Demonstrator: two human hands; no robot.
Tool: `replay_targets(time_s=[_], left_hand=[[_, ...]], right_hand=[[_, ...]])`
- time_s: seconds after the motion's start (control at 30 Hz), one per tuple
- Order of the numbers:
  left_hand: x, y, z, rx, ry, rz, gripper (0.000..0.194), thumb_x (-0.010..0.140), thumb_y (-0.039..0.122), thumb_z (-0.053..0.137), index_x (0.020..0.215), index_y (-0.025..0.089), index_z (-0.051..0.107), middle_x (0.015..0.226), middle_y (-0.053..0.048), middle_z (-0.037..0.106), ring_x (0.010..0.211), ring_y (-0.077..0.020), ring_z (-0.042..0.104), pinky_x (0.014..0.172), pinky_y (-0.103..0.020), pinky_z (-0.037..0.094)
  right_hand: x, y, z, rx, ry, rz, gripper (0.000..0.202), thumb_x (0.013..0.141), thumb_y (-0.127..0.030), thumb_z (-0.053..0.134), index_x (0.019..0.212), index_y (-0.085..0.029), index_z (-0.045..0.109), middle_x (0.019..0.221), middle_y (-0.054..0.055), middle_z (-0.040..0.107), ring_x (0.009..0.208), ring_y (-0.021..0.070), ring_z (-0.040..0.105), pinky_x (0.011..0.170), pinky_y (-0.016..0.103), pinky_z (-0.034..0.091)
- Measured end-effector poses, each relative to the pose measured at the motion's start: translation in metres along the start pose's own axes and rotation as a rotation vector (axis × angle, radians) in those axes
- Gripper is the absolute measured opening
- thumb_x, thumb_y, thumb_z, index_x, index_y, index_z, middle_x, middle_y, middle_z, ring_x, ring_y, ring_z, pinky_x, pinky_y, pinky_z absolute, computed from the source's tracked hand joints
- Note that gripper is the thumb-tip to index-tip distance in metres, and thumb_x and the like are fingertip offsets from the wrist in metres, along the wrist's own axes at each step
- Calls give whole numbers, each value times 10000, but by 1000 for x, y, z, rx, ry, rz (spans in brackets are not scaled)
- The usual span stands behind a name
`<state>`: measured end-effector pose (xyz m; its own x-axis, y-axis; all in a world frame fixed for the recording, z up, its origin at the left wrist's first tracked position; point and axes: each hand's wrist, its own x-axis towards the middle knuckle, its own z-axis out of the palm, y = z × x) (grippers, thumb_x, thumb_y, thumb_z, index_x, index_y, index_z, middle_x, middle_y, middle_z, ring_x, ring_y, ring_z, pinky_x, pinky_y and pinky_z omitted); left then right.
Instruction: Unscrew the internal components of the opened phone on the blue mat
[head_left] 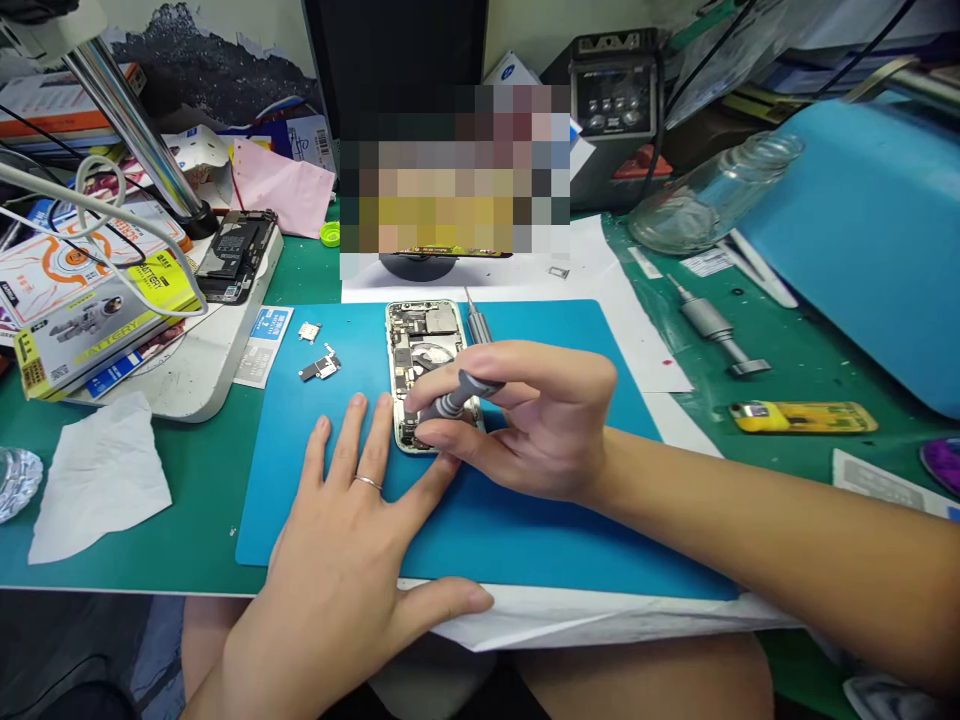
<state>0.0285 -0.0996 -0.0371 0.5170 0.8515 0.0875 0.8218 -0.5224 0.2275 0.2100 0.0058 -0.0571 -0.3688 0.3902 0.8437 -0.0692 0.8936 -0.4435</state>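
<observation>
An opened phone (426,345) with its inner parts showing lies on the blue mat (525,540). My right hand (532,415) grips a grey screwdriver (451,400) between thumb and fingers, over the phone's lower part; its tip is hard to make out. My left hand (352,530) is spread flat on the mat, a ring on one finger, with fingertips at the phone's lower left edge. A second grey screwdriver (478,322) rests by the phone's upper right side. Left of the phone are two small metal parts, one squarish (309,331) and one irregular (321,364).
At left, battery boxes (105,320) and another opened phone (236,255) lie on a white device (202,385). To the right are a glass jar (705,200), a third screwdriver (712,325) and a yellow tool (802,417). White tissue (101,480) lies at the front left.
</observation>
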Motion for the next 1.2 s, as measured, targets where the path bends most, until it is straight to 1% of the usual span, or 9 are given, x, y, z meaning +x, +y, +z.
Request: replay_targets(time_s=[0.2, 0.37, 0.47, 0.6, 0.7, 0.8, 0.93, 1.1, 1.2], left_hand=[[-2, 0, 1, 4, 16, -2, 840, 852, 770, 594, 1531, 287, 489, 1633, -204, 344, 1524, -518, 241, 1148, -786, 282], [-2, -1, 0, 21, 7, 2, 881, 851, 787, 575, 1569, 301, 420, 1650, -231, 296, 1530, -516, 235, 1136, -775, 307], [-2, 0, -1, 23, -6, -4, 878, 853, 785, 575, 1570, 304, 414, 1655, -229, 288, 1538, -507, 223, 1147, -759, 309], [-2, 1, 0, 22, -10, -5, 877, 846, 791, 579, 1557, 302, 429, 1657, -222, 287, 1541, -497, 225, 1165, -749, 291], [-3, 1, 0, 32, -15, -15, 877, 845, 790, 581, 1554, 295, 431, 1647, -223, 307, 1546, -490, 218, 1176, -746, 277], [-4, 0, 0, 45, -17, -8, 879, 857, 786, 570, 1565, 288, 414, 1624, -235, 342, 1550, -483, 216, 1175, -736, 294], [-5, -2, 0, 72, -24, -1, 868, 880, 799, 516, 1583, 308, 379, 1655, -224, 292, 1544, -485, 234, 1162, -730, 330], [-7, -4, -2, 95, -33, -5, 792, 904, 784, 494, 1531, 300, 464, 1642, -204, 337, 1548, -464, 239, 1179, -714, 335], [-6, -3, -4, 101, -26, 0, 811, 910, 772, 498, 1568, 305, 411, 1641, -196, 348, 1550, -457, 240, 1177, -702, 354]], right_hand=[[-2, 1, 0, -34, -30, -30, 718, 907, -120, 706, 1522, -293, 378, 1094, 51, 764, 914, 170, 767, 751, 293, 682], [0, 3, 2, 0, -11, 4, 621, 930, -100, 655, 1475, -283, 418, 1066, 51, 744, 829, 136, 725, 662, 255, 654], [0, 3, 2, 13, -19, -3, 600, 929, -100, 639, 1463, -278, 430, 1088, 64, 739, 885, 153, 735, 650, 256, 652], [-1, 3, -2, -3, -35, -8, 650, 913, -77, 610, 1492, -284, 399, 1157, 82, 735, 976, 183, 750, 709, 301, 678], [-1, 3, -2, -57, -53, -44, 639, 919, -135, 645, 1483, -306, 395, 1147, 72, 746, 1008, 201, 754, 783, 352, 696], [0, 3, 0, -98, -65, -105, 619, 906, -138, 692, 1454, -235, 420, 1063, 86, 757, 941, 186, 751, 817, 347, 691], [2, 1, 2, -98, -67, -145, 496, 905, -60, 612, 1375, -119, 464, 1065, 148, 750, 963, 179, 741, 841, 321, 674], [4, -1, 0, -133, -64, -159, 421, 912, -150, 682, 1288, -118, 496, 1084, 146, 757, 1028, 190, 750, 883, 309, 658], [4, -1, -1, -161, -51, -155, 442, 911, -130, 686, 1302, -119, 481, 1068, 146, 755, 1006, 192, 754, 866, 308, 659]])
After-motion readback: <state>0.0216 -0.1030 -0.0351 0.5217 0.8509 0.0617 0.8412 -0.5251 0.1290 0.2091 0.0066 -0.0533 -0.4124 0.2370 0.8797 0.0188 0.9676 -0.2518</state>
